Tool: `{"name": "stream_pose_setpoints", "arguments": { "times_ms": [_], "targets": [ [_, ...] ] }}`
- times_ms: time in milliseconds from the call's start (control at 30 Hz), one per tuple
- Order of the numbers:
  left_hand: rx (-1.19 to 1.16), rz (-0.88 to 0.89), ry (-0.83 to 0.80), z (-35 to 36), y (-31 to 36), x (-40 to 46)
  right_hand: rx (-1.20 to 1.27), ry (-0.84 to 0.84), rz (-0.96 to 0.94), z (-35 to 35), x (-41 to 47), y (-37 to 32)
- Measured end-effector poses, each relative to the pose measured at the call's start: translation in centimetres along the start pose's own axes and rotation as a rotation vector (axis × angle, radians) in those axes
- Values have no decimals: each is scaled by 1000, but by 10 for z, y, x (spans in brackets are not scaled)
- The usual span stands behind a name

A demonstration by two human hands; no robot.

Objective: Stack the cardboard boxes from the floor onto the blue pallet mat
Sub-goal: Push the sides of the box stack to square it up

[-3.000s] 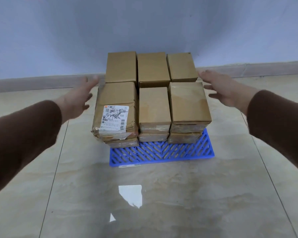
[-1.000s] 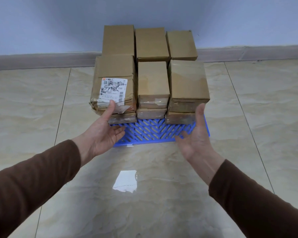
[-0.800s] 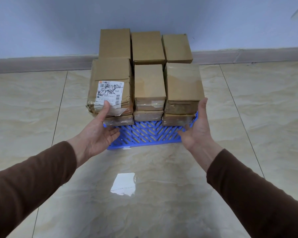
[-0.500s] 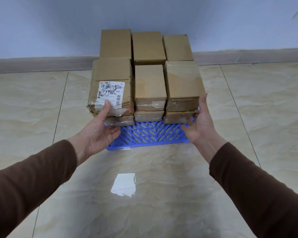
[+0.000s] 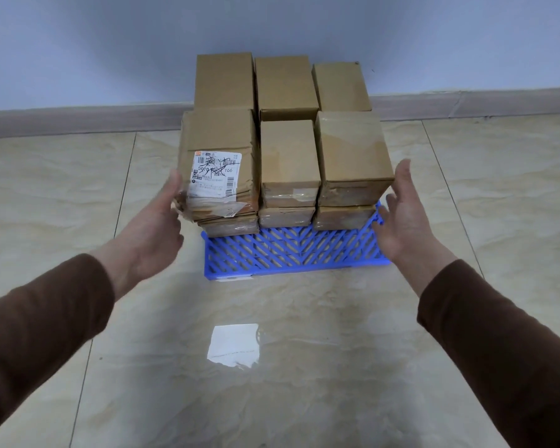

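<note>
The floor (image 5: 304, 367) is glossy beige marble-look tile with thin grout lines, running back to a grey skirting board (image 5: 78, 119) under a pale blue-grey wall (image 5: 110, 43). A bright patch of light (image 5: 233, 345) reflects off the tile in front.

One blue mat (image 5: 291, 253) lies on the floor, its near strip bare. The boxes (image 5: 288, 153) stand on it in three columns and two rows: six tops show, and at least three flatter ones show beneath the front row (the back ones hide whatever is under them). The front-left box carries a white label (image 5: 215, 174).

The left hand (image 5: 157, 232) is open, fingertips touching that box's left edge. The right hand (image 5: 403, 215) is open and empty, just beside the front-right box. Both sleeves are brown.
</note>
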State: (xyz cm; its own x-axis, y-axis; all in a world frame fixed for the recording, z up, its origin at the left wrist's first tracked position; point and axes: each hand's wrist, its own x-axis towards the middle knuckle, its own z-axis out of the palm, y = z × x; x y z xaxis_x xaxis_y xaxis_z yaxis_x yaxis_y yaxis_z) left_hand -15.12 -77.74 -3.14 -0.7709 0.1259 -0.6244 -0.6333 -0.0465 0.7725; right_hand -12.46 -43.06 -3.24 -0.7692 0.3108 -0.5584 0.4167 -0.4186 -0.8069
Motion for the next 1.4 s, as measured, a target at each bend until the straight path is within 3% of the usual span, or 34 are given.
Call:
{"name": "stream_pose_setpoints", "arguments": {
  "times_ms": [200,433,667,767,900,1067,1400],
  "targets": [
    [48,110,-110,-5,26,24,-175,-157,-95,-5,29,-11],
    [-35,111,-114,3,22,42,-204,-229,-81,-5,35,-6],
    [96,83,-181,-10,30,46,-307,-360,-71,-19,45,-18],
    [35,21,-76,-24,51,60,-387,-383,-33,-24,66,-40],
    [117,79,10,-28,91,95,-412,-273,-64,-11,114,-73],
    [228,156,132,-16,128,126,-542,-299,-93,26,146,-105],
    [320,144,142,-3,132,157,-515,-340,-76,52,151,-109]
  ]
}}
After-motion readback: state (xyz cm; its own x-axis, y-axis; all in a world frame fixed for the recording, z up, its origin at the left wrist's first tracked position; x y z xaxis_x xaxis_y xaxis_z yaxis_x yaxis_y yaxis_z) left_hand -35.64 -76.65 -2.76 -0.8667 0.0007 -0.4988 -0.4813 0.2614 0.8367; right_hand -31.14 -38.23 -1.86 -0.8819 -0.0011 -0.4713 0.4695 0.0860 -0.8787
